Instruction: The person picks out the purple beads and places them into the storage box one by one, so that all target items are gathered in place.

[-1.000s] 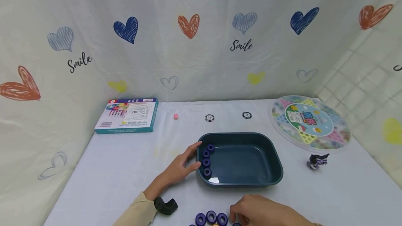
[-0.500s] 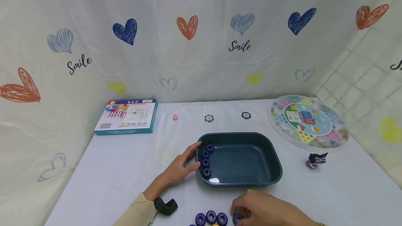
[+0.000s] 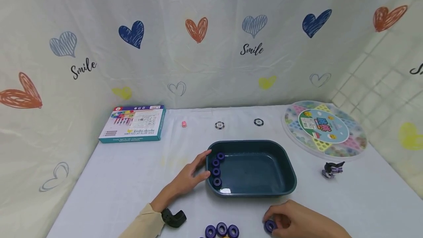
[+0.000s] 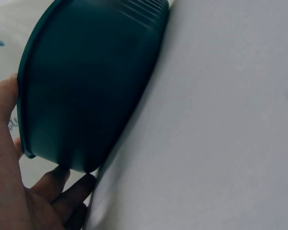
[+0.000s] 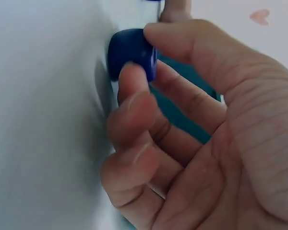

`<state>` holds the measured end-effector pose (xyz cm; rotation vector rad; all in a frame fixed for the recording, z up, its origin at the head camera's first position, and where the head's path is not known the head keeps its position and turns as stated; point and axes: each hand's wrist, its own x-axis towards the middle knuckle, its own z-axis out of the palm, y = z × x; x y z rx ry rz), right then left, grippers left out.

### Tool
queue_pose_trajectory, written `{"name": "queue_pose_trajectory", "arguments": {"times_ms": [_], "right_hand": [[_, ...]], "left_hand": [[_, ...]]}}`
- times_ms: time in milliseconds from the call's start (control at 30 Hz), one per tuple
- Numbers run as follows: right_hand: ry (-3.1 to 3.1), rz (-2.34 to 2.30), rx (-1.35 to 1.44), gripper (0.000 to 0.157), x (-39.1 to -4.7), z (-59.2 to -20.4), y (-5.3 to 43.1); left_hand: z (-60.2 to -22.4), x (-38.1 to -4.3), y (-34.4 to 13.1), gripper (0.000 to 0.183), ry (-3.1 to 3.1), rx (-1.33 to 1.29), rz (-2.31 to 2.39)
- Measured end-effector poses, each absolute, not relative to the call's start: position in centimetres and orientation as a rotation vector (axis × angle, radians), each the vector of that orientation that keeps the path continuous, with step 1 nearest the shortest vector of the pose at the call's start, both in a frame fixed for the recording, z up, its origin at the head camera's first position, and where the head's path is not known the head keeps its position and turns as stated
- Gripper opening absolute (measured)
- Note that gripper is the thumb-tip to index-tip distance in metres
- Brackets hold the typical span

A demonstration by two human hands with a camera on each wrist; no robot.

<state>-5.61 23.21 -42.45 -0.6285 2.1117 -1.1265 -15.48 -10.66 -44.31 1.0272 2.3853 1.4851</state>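
Note:
My right hand [image 3: 297,219] pinches a ring-shaped purple bead [image 3: 270,226] between thumb and fingers, low over the tablecloth in front of the tray. In the right wrist view the bead [image 5: 129,50] looks blue, with fingertips on its side. My left hand [image 3: 188,175] rests against the left end of a dark teal tray [image 3: 257,195], index finger and thumb spread at its rim. The left wrist view shows the tray's outer wall [image 4: 86,86] with fingers touching it. Several purple beads [image 3: 216,172] line the tray's left inside wall.
More purple beads [image 3: 221,229] lie at the near edge, partly cut off, with something yellow among them. Behind stand a game box [image 3: 133,124], a small pink piece [image 3: 184,124] and two chips [image 3: 219,125]. A round game board [image 3: 324,127] and a figurine [image 3: 332,170] are right.
My right hand has taken hold of a purple bead beside the near row and moved right with it. My left hand stays at the tray's left end.

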Motion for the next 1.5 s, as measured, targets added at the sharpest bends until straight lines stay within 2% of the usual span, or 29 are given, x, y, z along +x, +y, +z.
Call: {"name": "queue_pose_trajectory", "arguments": {"times_ms": [400, 633, 733, 867, 1133, 1500], "right_hand": [[1.894, -1.324, -0.397, 0.022, -4.7, -43.5, 25.3], [1.805, -1.409, -0.493, 0.026, -4.9, -42.2, 25.6], [1.821, -1.403, -0.617, 0.026, -5.4, -41.1, 25.8], [1.840, -1.390, -0.799, 0.025, -6.7, -39.2, 25.3], [2.027, -1.266, -0.905, 0.023, -10.1, -35.8, 23.0], [2.346, -0.986, -0.788, 0.029, -16.3, -35.9, 19.8]], "left_hand": [[-44.3, -15.6, -11.2, 0.060, 2.406, 1.023, 1.475], [-44.1, -15.6, -11.2, 0.061, 2.404, 1.008, 1.483], [-44.1, -15.5, -11.3, 0.061, 2.404, 1.013, 1.475], [-44.1, -15.6, -11.3, 0.061, 2.402, 1.017, 1.479], [-44.2, -15.5, -11.1, 0.061, 2.396, 1.000, 1.491], [-44.2, -15.4, -10.6, 0.061, 2.391, 0.993, 1.471]]}}
